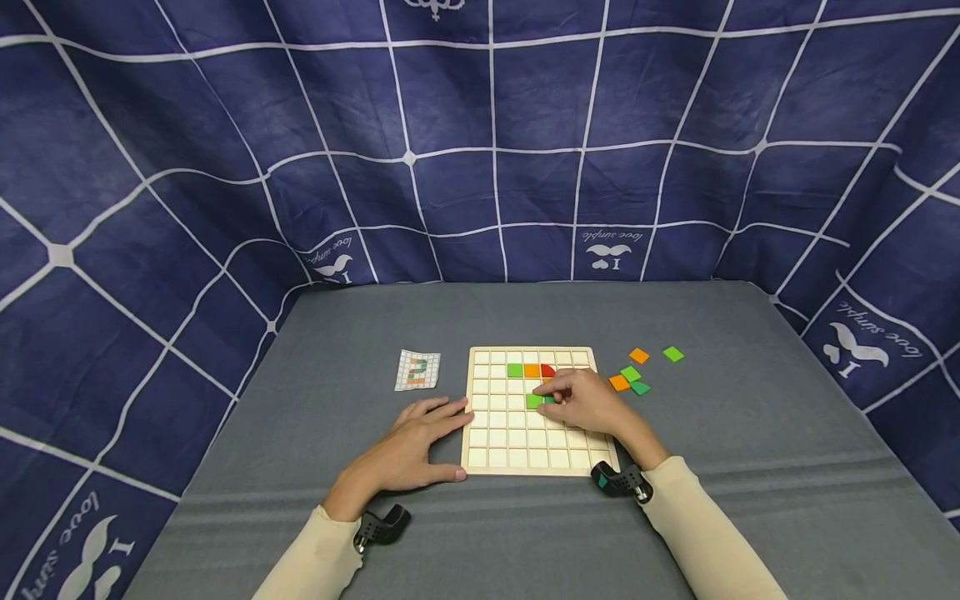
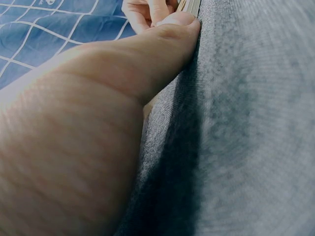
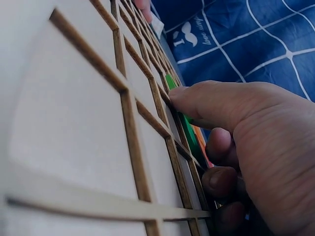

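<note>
A wooden grid board (image 1: 517, 457) lies on the grey table. My right hand (image 1: 588, 400) reaches over its right side, thumb and index finger pinching a light green square tile (image 1: 533, 402) at a middle cell. Beside that tile a darker green piece (image 1: 550, 400) is partly covered by the fingers. In an upper row sit a green tile (image 1: 514, 370), an orange tile (image 1: 532, 370) and a red rounded piece (image 1: 548, 369). My left hand (image 1: 411, 446) rests flat at the board's left edge, fingers stretched out and fingertips against the frame. In the left wrist view its thumb (image 2: 167, 39) extends along the cloth.
A small pattern card (image 1: 417, 370) with a coloured grid lies left of the board. Loose tiles are scattered to the right, among them an orange one (image 1: 639, 356), a light green one (image 1: 673, 354) and a dark green one (image 1: 640, 388). A blue checked curtain (image 1: 480, 192) surrounds the table.
</note>
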`<action>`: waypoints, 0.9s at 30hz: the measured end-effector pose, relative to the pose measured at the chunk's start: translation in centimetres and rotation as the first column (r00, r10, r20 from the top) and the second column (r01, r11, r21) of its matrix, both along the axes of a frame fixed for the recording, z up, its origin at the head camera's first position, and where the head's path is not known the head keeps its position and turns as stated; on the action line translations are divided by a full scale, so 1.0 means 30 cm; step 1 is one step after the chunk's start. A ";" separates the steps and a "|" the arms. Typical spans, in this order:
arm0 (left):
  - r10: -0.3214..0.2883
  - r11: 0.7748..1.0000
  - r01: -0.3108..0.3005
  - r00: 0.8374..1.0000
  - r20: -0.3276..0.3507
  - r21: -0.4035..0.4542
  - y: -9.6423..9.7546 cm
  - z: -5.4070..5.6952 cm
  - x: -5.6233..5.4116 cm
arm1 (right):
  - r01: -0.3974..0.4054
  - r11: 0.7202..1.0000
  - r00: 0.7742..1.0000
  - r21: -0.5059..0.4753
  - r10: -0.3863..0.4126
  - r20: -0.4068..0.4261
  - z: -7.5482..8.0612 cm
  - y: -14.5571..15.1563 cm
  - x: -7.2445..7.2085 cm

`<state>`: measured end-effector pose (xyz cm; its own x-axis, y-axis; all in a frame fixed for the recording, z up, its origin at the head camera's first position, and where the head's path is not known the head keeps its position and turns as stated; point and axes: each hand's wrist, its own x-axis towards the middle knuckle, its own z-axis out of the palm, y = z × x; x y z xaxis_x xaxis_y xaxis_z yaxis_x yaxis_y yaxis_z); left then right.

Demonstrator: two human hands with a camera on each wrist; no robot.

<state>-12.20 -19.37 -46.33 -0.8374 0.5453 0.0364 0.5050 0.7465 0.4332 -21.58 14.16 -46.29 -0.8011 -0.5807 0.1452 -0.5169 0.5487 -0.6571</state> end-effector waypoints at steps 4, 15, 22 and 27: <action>0.000 1.000 0.000 1.000 -0.002 -0.001 0.000 0.001 0.001 | 0.008 1.000 1.000 0.008 -0.008 0.006 0.001 -0.001 0.002; 0.006 1.000 -0.006 1.000 0.010 -0.004 -0.002 0.002 0.007 | 0.060 0.998 0.994 0.025 -0.062 0.093 0.007 -0.005 0.010; 0.004 1.000 -0.004 1.000 0.009 -0.001 -0.002 0.003 0.006 | 0.051 0.999 0.996 0.005 -0.051 0.074 0.008 -0.004 0.013; 0.001 1.000 -0.001 1.000 0.003 -0.005 0.000 0.000 0.004 | 0.041 0.999 0.996 0.003 -0.041 0.081 0.006 0.000 0.009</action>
<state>-12.09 -19.38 -46.32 -0.8383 0.5442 0.0311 0.5024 0.7492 0.4315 -21.31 14.15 -46.10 -0.8334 -0.5472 0.0781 -0.4389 0.5691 -0.6954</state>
